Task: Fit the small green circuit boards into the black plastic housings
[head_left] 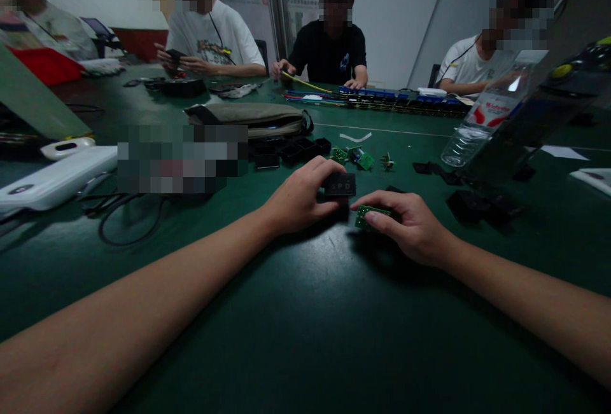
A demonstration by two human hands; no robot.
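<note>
Held between the thumb and fingers of my left hand (pixel 305 193) is a small black plastic case (pixel 340 185) with faint lettering on its face. My right hand (pixel 414 226) pinches a small green circuit board (pixel 367 215), the thumb lying across its face. The case and the board are close together but apart, just above the dark green table (pixel 329 325). Beyond my hands lie several loose green circuit boards (pixel 363 158) and a cluster of black plastic cases (pixel 298 150). More black cases (pixel 470 205) sit to the right of my right hand.
A grey-brown pouch (pixel 248 120) lies behind the black cases. At left are a white device (pixel 57 179) and a looped black cable (pixel 128 239). A clear water bottle (pixel 477 121) stands at right beside a dark bottle (pixel 529 115). Several people sit across the table.
</note>
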